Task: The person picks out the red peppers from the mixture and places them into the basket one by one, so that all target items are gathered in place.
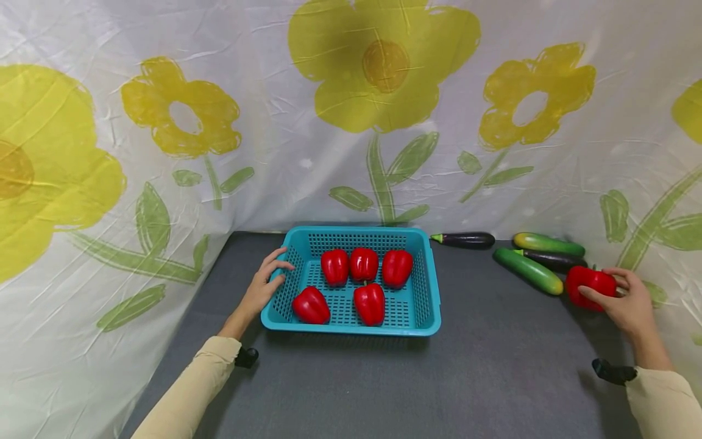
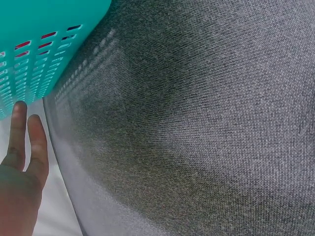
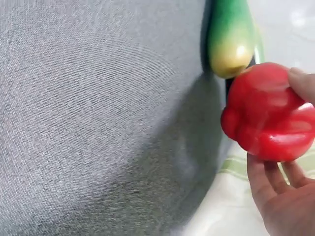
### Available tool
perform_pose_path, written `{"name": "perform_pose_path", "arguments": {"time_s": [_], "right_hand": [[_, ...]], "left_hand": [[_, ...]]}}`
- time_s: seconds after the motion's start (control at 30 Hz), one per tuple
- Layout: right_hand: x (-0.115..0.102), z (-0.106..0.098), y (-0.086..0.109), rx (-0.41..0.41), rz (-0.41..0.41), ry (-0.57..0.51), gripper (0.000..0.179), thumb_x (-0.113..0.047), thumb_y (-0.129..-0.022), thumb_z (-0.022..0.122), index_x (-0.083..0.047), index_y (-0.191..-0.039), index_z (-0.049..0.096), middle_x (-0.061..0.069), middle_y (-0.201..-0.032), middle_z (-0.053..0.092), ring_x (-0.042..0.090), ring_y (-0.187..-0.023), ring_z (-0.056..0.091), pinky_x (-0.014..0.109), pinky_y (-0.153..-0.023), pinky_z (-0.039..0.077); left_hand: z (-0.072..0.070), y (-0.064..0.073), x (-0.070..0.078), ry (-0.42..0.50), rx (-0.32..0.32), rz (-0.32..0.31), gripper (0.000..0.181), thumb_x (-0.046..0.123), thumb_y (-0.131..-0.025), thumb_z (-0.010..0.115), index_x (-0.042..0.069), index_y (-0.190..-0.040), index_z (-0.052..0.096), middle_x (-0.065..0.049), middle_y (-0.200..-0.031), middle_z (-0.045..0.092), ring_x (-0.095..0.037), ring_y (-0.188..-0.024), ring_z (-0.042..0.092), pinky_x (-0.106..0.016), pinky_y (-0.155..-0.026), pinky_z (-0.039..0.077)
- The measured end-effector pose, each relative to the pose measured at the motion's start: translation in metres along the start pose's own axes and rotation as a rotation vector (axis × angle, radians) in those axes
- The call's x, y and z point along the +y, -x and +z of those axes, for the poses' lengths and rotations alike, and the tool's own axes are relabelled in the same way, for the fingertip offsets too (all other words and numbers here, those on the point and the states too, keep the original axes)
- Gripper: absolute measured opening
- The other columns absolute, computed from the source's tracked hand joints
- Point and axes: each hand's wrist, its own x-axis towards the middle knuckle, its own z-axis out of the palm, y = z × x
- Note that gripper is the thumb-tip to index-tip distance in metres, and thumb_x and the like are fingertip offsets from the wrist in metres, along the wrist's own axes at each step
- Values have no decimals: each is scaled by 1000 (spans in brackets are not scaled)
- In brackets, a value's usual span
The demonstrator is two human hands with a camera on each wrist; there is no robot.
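Note:
My right hand (image 1: 631, 303) grips a red bell pepper (image 1: 589, 288) at the right side of the table, thumb on one side and fingers on the other. In the right wrist view the pepper (image 3: 268, 115) sits between thumb and fingers, beside the yellow tip of a green cucumber-like vegetable (image 3: 231, 44). At the left rim of a blue plastic basket (image 1: 351, 331), my left hand (image 1: 265, 286) rests with its fingers loosely extended. Several red bell peppers (image 1: 369, 303) lie inside that basket. In the left wrist view, two fingers (image 2: 37, 142) show beside the basket wall (image 2: 44, 44).
Right of the basket lies a dark eggplant (image 1: 466, 240). Farther right are a green cucumber-like vegetable (image 1: 529, 272), a yellow-green one (image 1: 548, 244) and another eggplant (image 1: 551, 261). A flower-printed cloth (image 1: 274, 152) hangs behind the dark grey table (image 1: 351, 390).

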Motion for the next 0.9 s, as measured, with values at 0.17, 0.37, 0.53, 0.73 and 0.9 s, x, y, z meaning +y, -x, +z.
{"name": "perform_pose_path", "arguments": {"time_s": [0.17, 0.37, 0.53, 0.73, 0.9], "right_hand": [[-10, 0, 2, -8, -9, -2, 44, -24, -87, 82, -32, -119, 52, 11, -122, 49, -1, -86, 46, 15, -60, 48], [-26, 2, 5, -16, -33, -24, 47, -26, -89, 79, -29, -126, 50, 16, -130, 45, -3, -89, 48, 13, -63, 48], [-40, 5, 5, -4, -124, -83, 51, -15, -91, 77, -20, -136, 53, -6, -124, 50, -2, -95, 52, 11, -67, 47], [-55, 11, 8, -41, -193, -177, 53, -2, -91, 73, -15, -140, 57, -21, -110, 61, -6, -87, 61, 14, -65, 51], [-61, 19, 11, -105, -201, -235, 55, 2, -93, 69, -16, -143, 54, -17, -112, 63, -3, -85, 66, 20, -62, 54]], "left_hand": [[0, 0, -14, 37, 12, 65, 25, 4, -97, 49, -2, -114, 66, -25, -156, 32, -41, -144, 24, -67, -104, 26], [-1, -2, 35, 0, -12, -5, 25, -17, -93, 45, -13, -110, 63, -36, -152, 30, -55, -140, 23, -69, -100, 27], [-2, -2, 51, 16, -15, -27, 25, -20, -92, 44, -17, -110, 62, -38, -152, 29, -57, -140, 21, -68, -100, 26], [-1, -2, 49, 7, -10, -28, 24, -17, -92, 44, -14, -109, 62, -36, -152, 29, -55, -139, 23, -67, -100, 28], [-1, -2, 48, 9, -14, -31, 24, -17, -93, 44, -13, -110, 62, -36, -152, 29, -55, -139, 22, -67, -100, 28]]}}
